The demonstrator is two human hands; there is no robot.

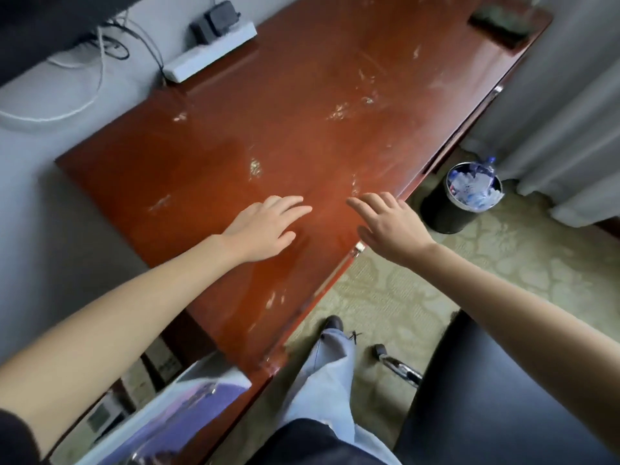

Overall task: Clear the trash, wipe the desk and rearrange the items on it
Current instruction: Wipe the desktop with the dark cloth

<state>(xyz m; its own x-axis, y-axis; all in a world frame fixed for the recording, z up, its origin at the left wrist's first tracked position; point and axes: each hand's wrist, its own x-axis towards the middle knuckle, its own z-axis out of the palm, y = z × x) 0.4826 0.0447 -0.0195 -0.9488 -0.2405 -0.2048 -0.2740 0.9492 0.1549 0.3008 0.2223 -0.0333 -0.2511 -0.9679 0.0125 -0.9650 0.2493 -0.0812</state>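
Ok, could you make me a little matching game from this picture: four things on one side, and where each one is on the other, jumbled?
Things:
1. power strip
2. trash bin
3. dark tray
4. left hand

Places:
A. on the carpet beside the desk
B. far right corner of the desk
C. fingers spread, over the near part of the desk
D. far left edge of the desk

Pairs: 1-D, 2-A, 3-B, 4-C

The left hand [265, 226] and right hand [392, 226] are bare, as are both forearms; a dark sleeve [13, 437] shows at lower left. A dark top [302, 441] overhangs pale grey-blue trousers [332, 370] and a dark shoe [333, 323].
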